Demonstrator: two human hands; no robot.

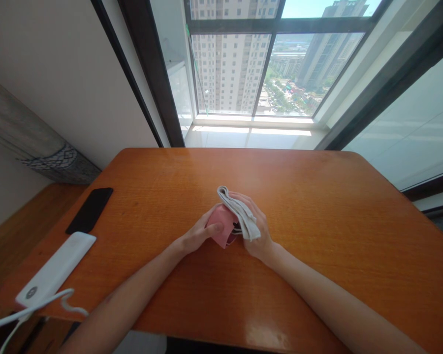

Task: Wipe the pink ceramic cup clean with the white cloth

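Pink fabric piece (221, 226) gripped in the left hand (197, 233), folded white cloth (241, 214) clasped against it by the right hand (253, 223), pressed together for a firm hold over the wooden worktop (317, 221).

Pink mask (218, 227); white cloth (241, 214); orange wood-grained tabletop (317, 221)

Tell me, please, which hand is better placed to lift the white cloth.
Probably the right hand: it already touches the white cloth. The left hand lies on the pink item, on the side away from the cloth.
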